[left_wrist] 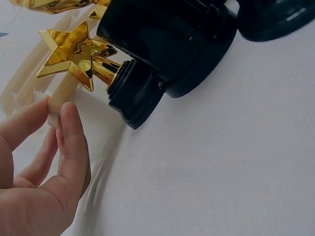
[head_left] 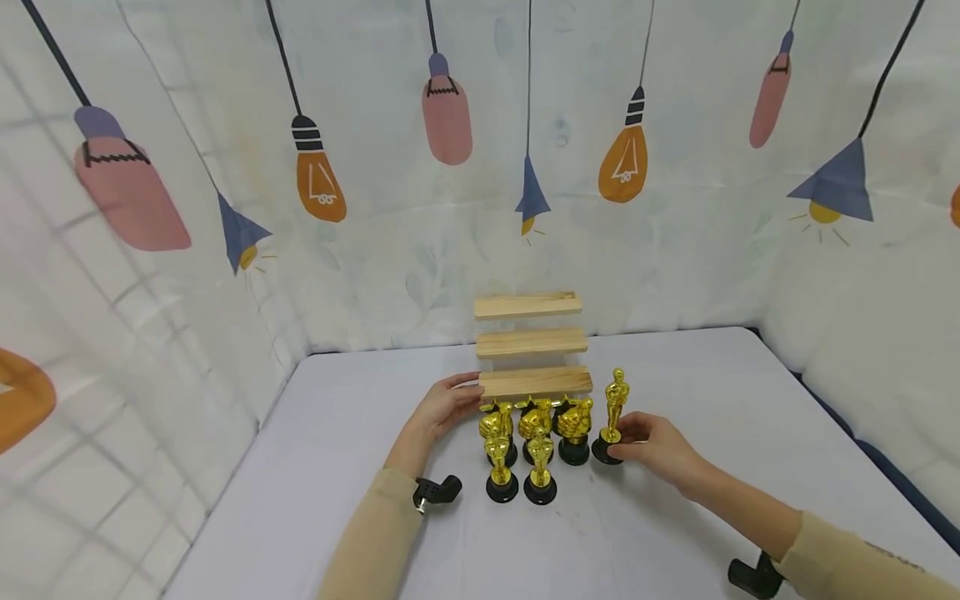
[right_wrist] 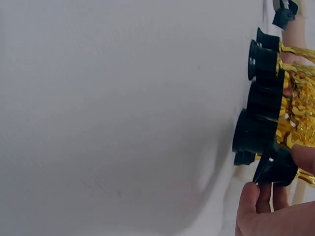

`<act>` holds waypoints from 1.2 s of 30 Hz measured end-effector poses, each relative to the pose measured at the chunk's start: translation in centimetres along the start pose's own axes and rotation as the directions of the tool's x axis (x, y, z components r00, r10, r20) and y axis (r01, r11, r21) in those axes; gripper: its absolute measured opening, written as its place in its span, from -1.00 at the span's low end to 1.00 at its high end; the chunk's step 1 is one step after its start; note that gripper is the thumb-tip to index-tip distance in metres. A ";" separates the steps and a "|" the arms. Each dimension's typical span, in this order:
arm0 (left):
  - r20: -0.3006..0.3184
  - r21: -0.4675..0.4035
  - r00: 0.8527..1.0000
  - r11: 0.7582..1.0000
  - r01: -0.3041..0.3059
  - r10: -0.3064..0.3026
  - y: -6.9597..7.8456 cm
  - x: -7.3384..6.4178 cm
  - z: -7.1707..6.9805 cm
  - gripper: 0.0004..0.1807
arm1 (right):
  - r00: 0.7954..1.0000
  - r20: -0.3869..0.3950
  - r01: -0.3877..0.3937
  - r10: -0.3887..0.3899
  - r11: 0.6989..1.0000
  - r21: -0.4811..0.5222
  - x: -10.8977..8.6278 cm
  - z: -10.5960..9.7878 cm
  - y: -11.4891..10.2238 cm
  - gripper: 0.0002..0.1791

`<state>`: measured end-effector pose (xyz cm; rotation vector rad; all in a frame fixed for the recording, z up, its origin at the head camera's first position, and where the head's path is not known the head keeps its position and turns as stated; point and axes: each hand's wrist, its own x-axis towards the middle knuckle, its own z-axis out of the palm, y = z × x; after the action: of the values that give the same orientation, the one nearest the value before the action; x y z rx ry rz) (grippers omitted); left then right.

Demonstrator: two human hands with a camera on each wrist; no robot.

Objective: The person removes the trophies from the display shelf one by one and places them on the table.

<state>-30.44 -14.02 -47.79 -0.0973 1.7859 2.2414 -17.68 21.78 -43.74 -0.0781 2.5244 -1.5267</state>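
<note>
My left hand [head_left: 444,407] pinches the left end of the lowest board of a three-step wooden rack [head_left: 536,382]. Thumb and finger on that board's end [left_wrist: 60,101] show in the left wrist view. At the group's right side, my right hand [head_left: 660,450] grips a gold figure trophy [head_left: 616,402] by its black base [right_wrist: 276,167], which is tilted in the right wrist view. Several gold trophies [head_left: 535,423] with black bases stand close together before the rack, two smaller figure trophies [head_left: 501,475] foremost. A gold star trophy [left_wrist: 74,51] is nearest my left fingers.
The rack's upper boards [head_left: 527,306] rise near the back edge of the white-covered table [head_left: 360,433]. A white curtain [head_left: 420,250] printed with lamps hangs behind and along the sides. Black wrist devices [head_left: 438,490] sit on both forearms.
</note>
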 end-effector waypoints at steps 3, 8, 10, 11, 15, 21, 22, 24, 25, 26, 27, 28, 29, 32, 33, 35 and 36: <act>-0.004 0.002 1.000 1.000 -0.002 0.002 0.1 0.0 0.0 -0.44 | 1.000 0.022 0.017 -0.017 1.000 0.005 -0.2 0.4 0.0 -0.51; -0.001 0.004 1.000 1.000 -0.012 0.012 0.4 0.0 0.3 -0.45 | 0.999 0.031 0.033 -0.033 0.999 0.019 -0.4 1.0 0.1 -0.54; 0.000 0.003 1.000 1.000 -0.011 0.011 0.5 0.0 0.3 -0.45 | 0.999 0.033 0.037 -0.038 0.999 0.018 -0.4 1.3 0.3 -0.55; 0.001 0.007 1.000 1.000 -0.013 0.013 0.6 0.0 0.4 -0.45 | 0.998 0.037 0.042 -0.042 0.999 0.018 -0.4 1.4 0.4 -0.55; -0.004 0.013 1.000 1.000 -0.012 0.012 0.5 -0.1 0.4 -0.45 | 0.997 0.052 0.049 -0.050 0.998 0.028 -0.4 2.1 0.8 -0.57; -0.009 0.006 1.000 1.000 -0.006 0.006 0.3 -0.1 0.2 -0.45 | 0.997 0.058 0.040 -0.043 0.998 0.042 -0.5 3.0 1.0 -0.56; -0.008 0.007 1.000 1.000 -0.007 0.007 0.3 -0.1 0.2 -0.45 | 0.997 0.060 0.037 -0.040 0.998 0.043 -0.4 3.1 1.0 -0.56; -0.006 0.006 1.000 1.000 -0.006 0.006 0.2 -0.1 0.2 -0.45 | 0.997 0.067 0.034 -0.037 0.998 0.045 -0.4 3.3 0.9 -0.56; -0.005 0.006 1.000 1.000 -0.006 0.006 0.2 -0.1 0.1 -0.45 | 0.997 0.069 0.035 -0.038 0.998 0.046 -0.3 3.4 1.0 -0.56; -0.005 0.004 1.000 1.000 -0.004 0.004 0.2 -0.1 0.1 -0.45 | 0.997 0.070 0.036 -0.039 0.998 0.047 -0.3 3.4 1.0 -0.57; -0.004 0.003 1.000 1.000 -0.002 0.003 0.2 -0.1 0.1 -0.45 | 0.997 0.069 0.037 -0.040 0.998 0.048 -0.3 3.5 1.0 -0.57; -0.004 0.000 1.000 1.000 -0.001 0.001 0.1 -0.1 0.1 -0.44 | 0.997 0.068 0.039 -0.042 0.998 0.049 -0.3 3.5 1.0 -0.57; -0.003 -0.003 1.000 1.000 0.001 -0.001 0.1 -0.1 0.1 -0.44 | 0.996 0.069 0.044 -0.047 0.998 0.049 -0.3 3.6 1.0 -0.57; -0.001 -0.004 1.000 1.000 0.001 -0.001 0.1 -0.1 0.1 -0.44 | 0.995 0.075 0.057 -0.061 0.997 0.054 -0.3 3.7 1.0 -0.57; -0.002 -0.007 1.000 1.000 0.001 -0.002 0.1 0.0 0.1 -0.44 | 0.995 0.078 0.062 -0.066 0.996 0.056 -0.3 3.7 1.1 -0.57; -0.003 -0.009 1.000 1.000 0.003 -0.003 0.0 0.0 0.1 -0.44 | 0.993 0.087 0.072 -0.077 0.996 0.059 -0.3 3.8 1.1 -0.58; -0.001 -0.008 1.000 1.000 0.002 -0.002 0.0 0.0 0.1 -0.44 | 0.993 0.090 0.075 -0.080 0.995 0.062 -0.3 3.9 1.1 -0.58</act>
<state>-30.45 -13.94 -47.78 -0.1023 1.7765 2.2482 -16.58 18.95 -46.40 -0.2357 2.4291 -1.5859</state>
